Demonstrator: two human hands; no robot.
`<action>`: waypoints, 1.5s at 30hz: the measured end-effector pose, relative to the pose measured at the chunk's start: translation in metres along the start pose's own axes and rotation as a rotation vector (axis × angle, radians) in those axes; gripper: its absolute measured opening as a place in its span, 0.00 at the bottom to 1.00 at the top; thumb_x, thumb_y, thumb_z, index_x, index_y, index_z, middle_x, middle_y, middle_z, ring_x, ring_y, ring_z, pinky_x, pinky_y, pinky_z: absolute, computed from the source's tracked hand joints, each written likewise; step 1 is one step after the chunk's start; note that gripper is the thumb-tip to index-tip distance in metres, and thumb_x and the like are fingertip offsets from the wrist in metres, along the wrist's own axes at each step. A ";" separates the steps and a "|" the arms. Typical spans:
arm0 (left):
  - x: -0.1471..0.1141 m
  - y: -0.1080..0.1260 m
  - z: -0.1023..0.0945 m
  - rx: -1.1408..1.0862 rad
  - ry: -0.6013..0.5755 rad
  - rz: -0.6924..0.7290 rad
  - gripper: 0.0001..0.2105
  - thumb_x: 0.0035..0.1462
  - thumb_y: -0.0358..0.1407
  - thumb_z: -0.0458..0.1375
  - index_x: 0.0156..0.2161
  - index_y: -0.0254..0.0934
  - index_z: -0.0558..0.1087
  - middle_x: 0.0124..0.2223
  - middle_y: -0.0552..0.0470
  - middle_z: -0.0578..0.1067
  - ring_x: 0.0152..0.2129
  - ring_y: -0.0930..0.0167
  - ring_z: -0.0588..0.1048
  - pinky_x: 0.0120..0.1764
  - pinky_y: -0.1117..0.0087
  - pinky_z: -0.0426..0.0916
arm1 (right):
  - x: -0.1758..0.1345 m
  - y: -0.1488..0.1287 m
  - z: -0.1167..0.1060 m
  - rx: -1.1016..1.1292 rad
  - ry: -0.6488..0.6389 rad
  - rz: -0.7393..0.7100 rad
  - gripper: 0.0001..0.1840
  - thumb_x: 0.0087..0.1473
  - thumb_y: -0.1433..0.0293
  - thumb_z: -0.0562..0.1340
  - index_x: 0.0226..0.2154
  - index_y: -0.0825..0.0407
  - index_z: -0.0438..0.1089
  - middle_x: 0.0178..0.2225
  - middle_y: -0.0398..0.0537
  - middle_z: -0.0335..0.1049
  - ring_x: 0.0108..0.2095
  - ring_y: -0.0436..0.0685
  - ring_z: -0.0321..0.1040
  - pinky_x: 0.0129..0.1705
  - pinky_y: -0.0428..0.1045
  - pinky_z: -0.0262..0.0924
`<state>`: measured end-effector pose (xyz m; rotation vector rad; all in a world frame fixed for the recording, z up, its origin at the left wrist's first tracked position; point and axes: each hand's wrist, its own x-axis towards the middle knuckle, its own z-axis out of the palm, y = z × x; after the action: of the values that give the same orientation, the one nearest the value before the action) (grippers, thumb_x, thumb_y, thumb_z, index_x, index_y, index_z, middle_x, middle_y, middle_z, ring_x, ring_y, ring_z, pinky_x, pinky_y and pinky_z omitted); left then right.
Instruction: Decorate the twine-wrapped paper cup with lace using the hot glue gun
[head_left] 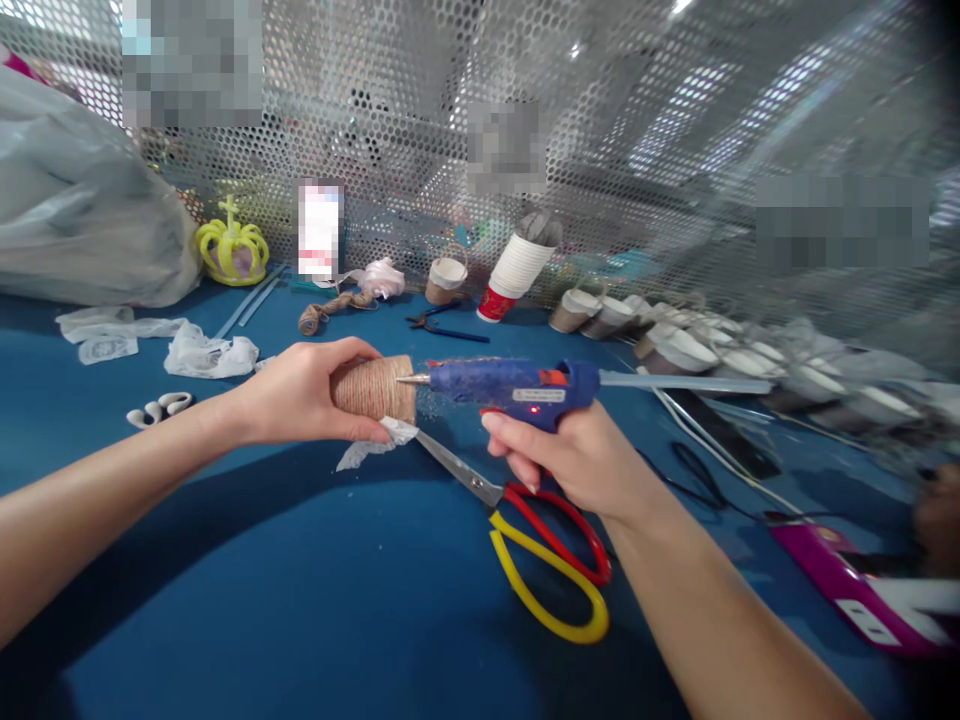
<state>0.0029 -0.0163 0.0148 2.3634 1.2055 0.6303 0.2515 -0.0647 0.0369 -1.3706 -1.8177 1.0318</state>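
My left hand [300, 395] is wrapped round a twine-wound cup [379, 388] that lies on its side. From under my left thumb hangs a strip of white lace [375, 444]. My right hand [570, 445] grips a blue hot glue gun [487, 383], its metal tip at the cup's twine surface. A small red light glows on the gun, and a clear glue stick [682, 382] sticks out of its back. Scissors [551, 560] with one red and one yellow handle lie on the table below the gun, blades pointing toward the cup.
Behind my hands are a twine bundle [330, 312], pliers [450, 330], stacked paper cups [521, 265] and a yellow crown-shaped piece [232, 245]. Several finished cups [682, 350] line the right back. A purple power strip [847, 580] and cables lie at right, a large plastic bag [82, 200] at left.
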 end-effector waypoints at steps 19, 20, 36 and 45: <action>0.002 -0.002 -0.001 -0.123 0.001 -0.087 0.32 0.39 0.54 0.60 0.47 0.36 0.66 0.40 0.48 0.74 0.35 0.64 0.73 0.35 0.68 0.66 | 0.022 0.022 -0.014 0.262 0.203 0.128 0.14 0.41 0.63 0.65 0.30 0.54 0.69 0.17 0.38 0.62 0.17 0.46 0.57 0.20 0.45 0.52; 0.003 -0.002 -0.001 -0.196 -0.023 -0.110 0.31 0.40 0.53 0.60 0.46 0.35 0.67 0.39 0.48 0.74 0.34 0.65 0.73 0.33 0.69 0.67 | 0.027 0.028 -0.017 0.192 0.281 0.150 0.15 0.39 0.61 0.66 0.29 0.54 0.69 0.21 0.42 0.66 0.20 0.48 0.61 0.23 0.45 0.55; 0.002 0.004 -0.001 -0.566 -0.122 -0.198 0.26 0.44 0.51 0.56 0.43 0.33 0.68 0.39 0.45 0.76 0.33 0.63 0.75 0.28 0.69 0.69 | 0.047 0.061 -0.012 -0.414 0.373 0.153 0.10 0.41 0.64 0.65 0.24 0.53 0.67 0.30 0.55 0.72 0.38 0.64 0.68 0.38 0.54 0.60; 0.002 0.009 -0.001 -0.555 -0.096 -0.185 0.25 0.42 0.49 0.59 0.41 0.31 0.67 0.37 0.46 0.74 0.30 0.68 0.73 0.27 0.72 0.67 | 0.017 -0.020 0.020 -0.286 -0.022 -0.367 0.14 0.46 0.71 0.60 0.39 0.52 0.67 0.49 0.54 0.65 0.53 0.60 0.59 0.54 0.56 0.52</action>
<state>0.0090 -0.0196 0.0206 1.7793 1.0276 0.6759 0.2207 -0.0559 0.0447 -1.1196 -2.1932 0.6151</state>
